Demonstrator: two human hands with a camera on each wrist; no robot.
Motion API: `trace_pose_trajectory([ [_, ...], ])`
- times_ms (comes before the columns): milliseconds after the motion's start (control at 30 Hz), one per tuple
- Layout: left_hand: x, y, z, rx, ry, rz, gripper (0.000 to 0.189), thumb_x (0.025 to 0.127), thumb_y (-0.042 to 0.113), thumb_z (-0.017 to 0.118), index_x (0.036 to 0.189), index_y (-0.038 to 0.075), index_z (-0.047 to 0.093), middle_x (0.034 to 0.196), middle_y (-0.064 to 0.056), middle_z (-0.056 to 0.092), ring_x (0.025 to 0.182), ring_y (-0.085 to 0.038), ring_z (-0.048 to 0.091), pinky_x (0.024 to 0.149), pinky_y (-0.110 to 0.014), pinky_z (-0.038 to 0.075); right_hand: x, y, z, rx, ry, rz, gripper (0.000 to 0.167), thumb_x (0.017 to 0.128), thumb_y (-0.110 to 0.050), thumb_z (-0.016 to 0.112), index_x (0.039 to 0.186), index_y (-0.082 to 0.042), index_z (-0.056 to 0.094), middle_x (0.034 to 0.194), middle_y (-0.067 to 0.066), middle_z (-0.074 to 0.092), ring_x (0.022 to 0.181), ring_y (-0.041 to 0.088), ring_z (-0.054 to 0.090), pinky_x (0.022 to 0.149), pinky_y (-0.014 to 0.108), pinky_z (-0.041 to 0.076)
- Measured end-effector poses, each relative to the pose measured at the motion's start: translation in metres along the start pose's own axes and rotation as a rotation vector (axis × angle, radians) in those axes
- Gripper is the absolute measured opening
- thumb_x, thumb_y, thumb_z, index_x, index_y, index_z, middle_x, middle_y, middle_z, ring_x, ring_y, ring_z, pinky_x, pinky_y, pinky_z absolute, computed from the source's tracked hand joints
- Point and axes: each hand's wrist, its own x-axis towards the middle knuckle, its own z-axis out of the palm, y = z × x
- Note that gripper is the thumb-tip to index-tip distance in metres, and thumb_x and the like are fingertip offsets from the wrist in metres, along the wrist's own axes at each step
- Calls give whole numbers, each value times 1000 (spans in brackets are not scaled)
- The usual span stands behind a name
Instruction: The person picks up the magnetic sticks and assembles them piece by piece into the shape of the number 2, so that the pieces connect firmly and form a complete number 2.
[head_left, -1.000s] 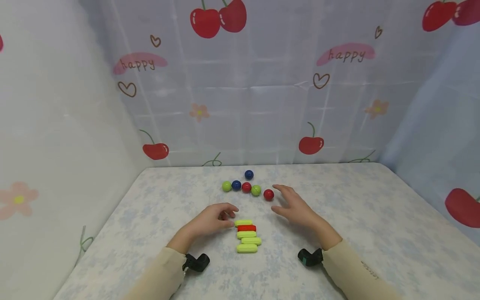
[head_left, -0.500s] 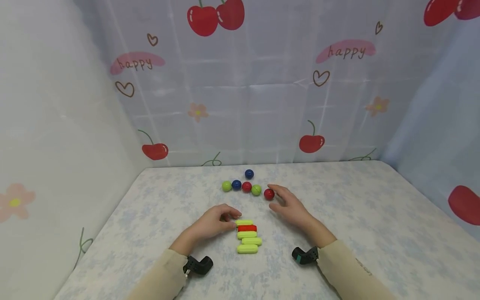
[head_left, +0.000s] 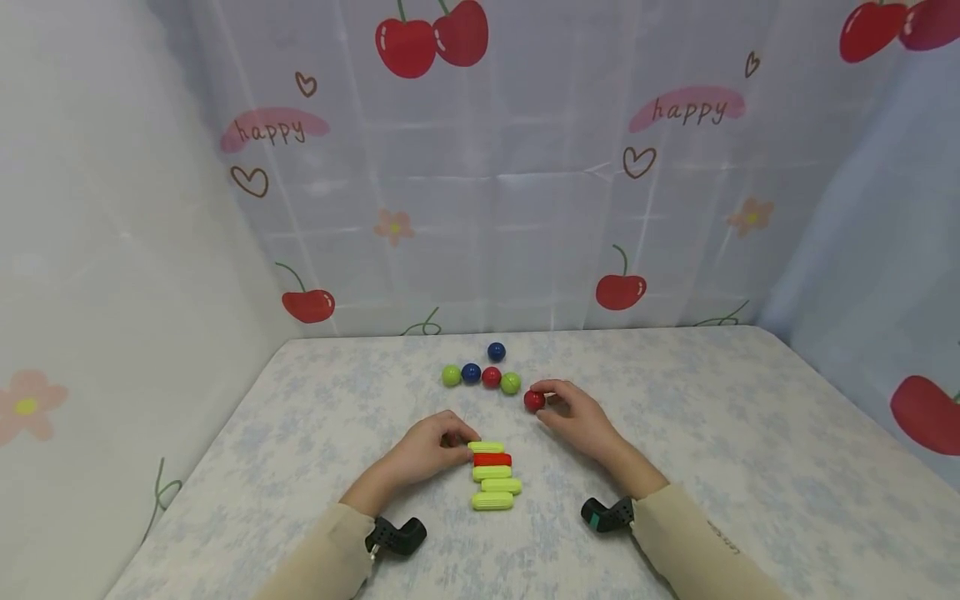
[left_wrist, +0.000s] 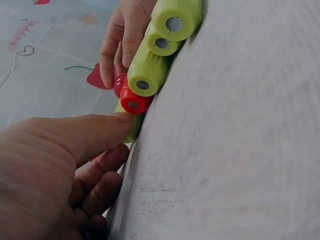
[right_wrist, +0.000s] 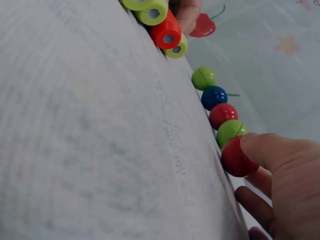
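Observation:
My right hand [head_left: 588,425] pinches a shiny red ball [head_left: 534,401] between thumb and fingers, at the right of the other balls. In the right wrist view the thumb lies on top of that red ball [right_wrist: 239,157]. My left hand [head_left: 427,450] pinches the left end of the farthest yellow-green magnetic rod [head_left: 487,447]. The left wrist view has the thumb [left_wrist: 95,132] on this rod, with the other fingers curled below. Nearer lie a red rod [head_left: 492,460] and several yellow-green rods [head_left: 492,501], stacked in a column. Their ends show grey metal discs.
Beyond the hands a row holds a green ball [head_left: 451,376], a blue ball [head_left: 471,373], a red ball [head_left: 491,377] and another green ball [head_left: 511,383]. A second blue ball [head_left: 497,352] sits behind them. A cherry-print curtain [head_left: 525,208] hangs behind the table [head_left: 337,392].
My right hand has moved left, taken hold of the red ball and drawn it slightly nearer. The left fingertips have moved right and closed on the end of the farthest rod.

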Motion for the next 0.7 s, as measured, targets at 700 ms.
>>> trace_pose_trajectory([
  [700,5,7,2,-136,117,-191,16,95,20,67,108,13,73,95,1,69,81,-15,57,70,-30,49,-2,1,2,-44,3,30,33,90,-18,74,122,-20,65,114,-1,69,110,20,62,101,49,47],
])
